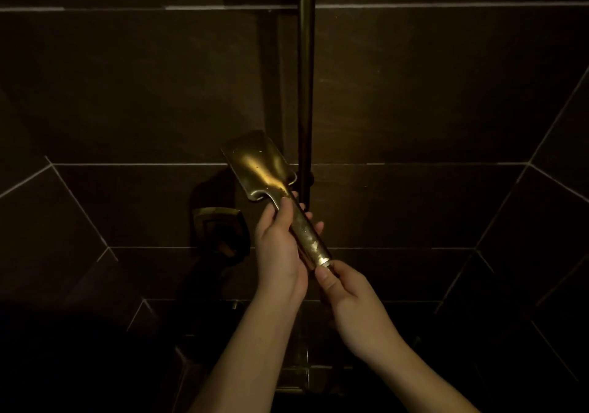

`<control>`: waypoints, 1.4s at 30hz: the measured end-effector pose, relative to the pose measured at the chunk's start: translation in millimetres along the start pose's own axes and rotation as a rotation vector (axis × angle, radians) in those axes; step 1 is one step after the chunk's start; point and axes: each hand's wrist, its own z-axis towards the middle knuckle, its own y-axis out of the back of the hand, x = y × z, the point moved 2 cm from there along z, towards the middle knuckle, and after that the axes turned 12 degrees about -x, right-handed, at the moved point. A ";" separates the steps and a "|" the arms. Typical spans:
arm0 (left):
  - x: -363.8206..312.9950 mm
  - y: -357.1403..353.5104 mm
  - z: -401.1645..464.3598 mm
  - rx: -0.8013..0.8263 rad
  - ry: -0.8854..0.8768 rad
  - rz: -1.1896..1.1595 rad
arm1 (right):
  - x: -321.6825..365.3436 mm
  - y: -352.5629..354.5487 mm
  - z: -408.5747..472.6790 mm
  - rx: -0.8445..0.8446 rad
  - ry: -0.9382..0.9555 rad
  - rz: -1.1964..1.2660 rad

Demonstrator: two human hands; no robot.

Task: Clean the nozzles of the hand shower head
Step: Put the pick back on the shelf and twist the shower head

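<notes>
A brass hand shower head (259,165) with a flat rectangular head and a long handle is held up in front of the dark tiled wall. Its smooth back faces me, so the nozzles are hidden. My left hand (280,243) grips the upper part of the handle, fingers curled round it. My right hand (345,294) pinches the lower end of the handle at its connector, thumb on top.
A vertical brass riser pipe (306,87) runs up the wall just right of the shower head. A square brass wall fitting (216,221) sits to the left. More brass fittings (299,371) lie in shadow below my arms.
</notes>
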 end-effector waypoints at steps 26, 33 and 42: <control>2.5 -6.7 -0.9 0.204 -0.042 -0.008 | 5.7 11.6 -8.1 0.005 -0.005 0.063; -0.2 -11.5 -10.3 0.147 -0.084 0.036 | 6.3 13.1 -12.7 0.029 0.005 0.033; -3.2 -12.5 -12.1 0.186 -0.215 0.125 | 8.8 14.4 -17.1 0.001 0.096 -0.017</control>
